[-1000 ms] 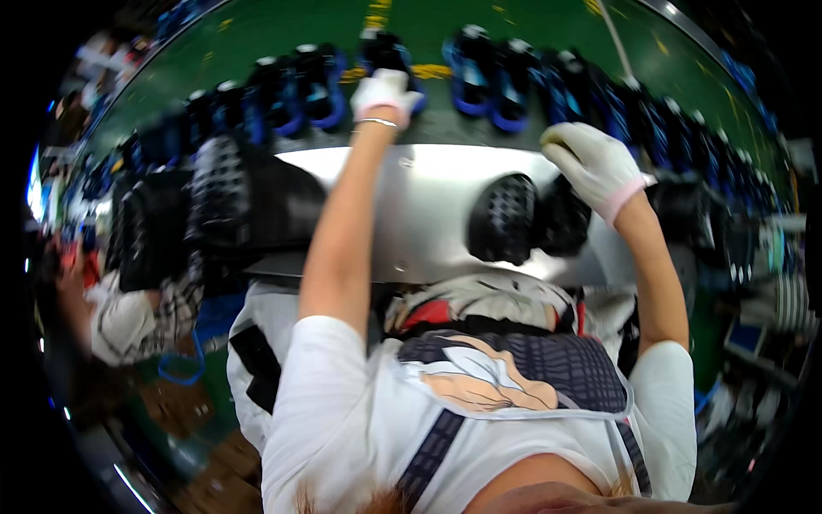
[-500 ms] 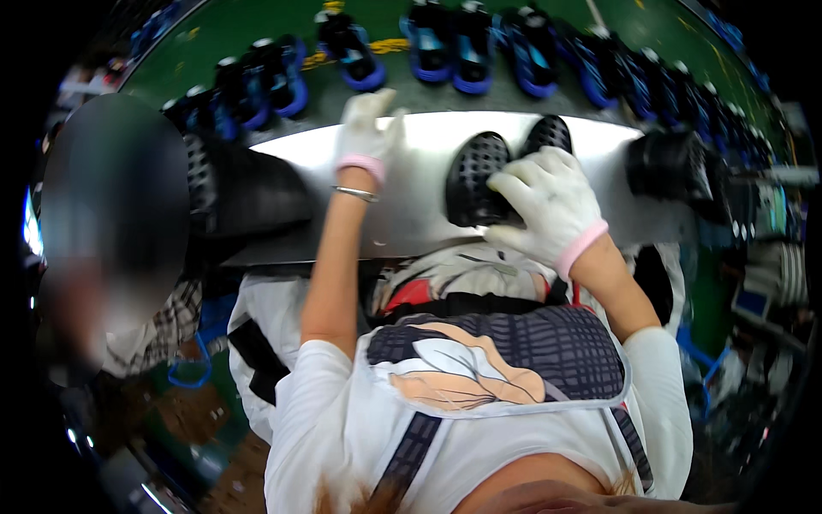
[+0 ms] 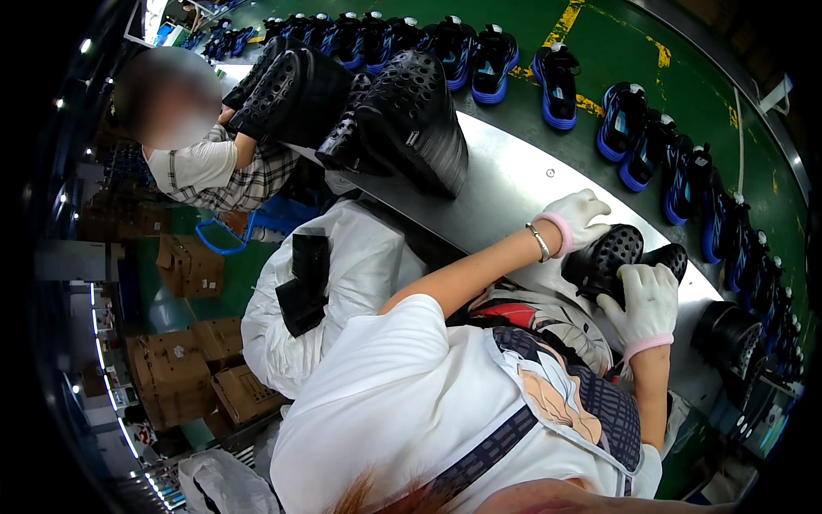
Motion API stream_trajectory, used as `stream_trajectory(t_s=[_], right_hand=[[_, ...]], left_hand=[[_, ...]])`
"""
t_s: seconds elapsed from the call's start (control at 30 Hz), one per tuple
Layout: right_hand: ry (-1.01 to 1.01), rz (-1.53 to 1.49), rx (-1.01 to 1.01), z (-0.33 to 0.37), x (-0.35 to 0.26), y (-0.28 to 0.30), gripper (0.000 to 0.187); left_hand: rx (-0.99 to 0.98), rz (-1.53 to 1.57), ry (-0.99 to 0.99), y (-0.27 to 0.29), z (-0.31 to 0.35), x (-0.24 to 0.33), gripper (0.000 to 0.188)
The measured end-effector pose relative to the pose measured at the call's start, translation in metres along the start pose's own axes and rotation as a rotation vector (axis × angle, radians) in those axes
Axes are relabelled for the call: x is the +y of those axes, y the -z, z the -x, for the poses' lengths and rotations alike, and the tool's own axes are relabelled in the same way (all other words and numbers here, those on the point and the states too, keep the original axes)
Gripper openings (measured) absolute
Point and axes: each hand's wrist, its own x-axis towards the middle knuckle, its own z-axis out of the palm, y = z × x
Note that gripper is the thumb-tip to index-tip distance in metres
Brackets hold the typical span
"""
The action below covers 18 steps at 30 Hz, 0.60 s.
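Note:
A pair of black clogs with round holes sits on the metal tabletop before me, the left clog (image 3: 618, 248) nearer my left hand and the right clog (image 3: 670, 257) beside it. My right hand (image 3: 648, 300), in a white glove with a pink cuff, is closed on the pair at their near end; its fingertips are partly hidden against the black surface. My left hand (image 3: 580, 219), gloved the same way, has its fingers stretched apart just beyond the left clog. It holds nothing that I can see. Below its cuff is a silver bracelet (image 3: 538, 243).
Stacked black clogs (image 3: 411, 120) stand to the left on the metal table (image 3: 505, 163), and another stack (image 3: 726, 334) to the right. Blue-and-black sports shoes (image 3: 556, 86) line the far side. A co-worker (image 3: 205, 167) sits at left. Cardboard boxes (image 3: 175, 373) lie behind.
The view has swung left, bringing the co-worker and boxes into sight. My left hand has come across to the clogs from a spot apart from them. My right hand remains on the clogs.

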Motion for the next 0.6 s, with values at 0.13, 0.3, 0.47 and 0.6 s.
stream_trajectory(t_s=[0.13, 0.3, 0.47, 0.6], right_hand=[[0.088, -0.039, 0.026, 0.000, 0.005, -0.001, 0.035], [-0.016, -0.026, -0.002, -0.007, 0.003, 0.007, 0.037], [0.025, 0.012, -0.009, -0.006, 0.018, -0.001, 0.033], [0.054, -0.029, 0.016, 0.000, 0.018, -0.006, 0.038]], left_hand=[[-0.019, -0.026, -0.003, 0.005, 0.004, -0.002, 0.035], [-0.055, -0.011, 0.036, 0.013, -0.002, -0.002, 0.033], [-0.080, 0.023, -0.040, 0.011, -0.008, 0.006, 0.029], [-0.097, 0.075, 0.041, 0.016, -0.003, 0.005, 0.027]])
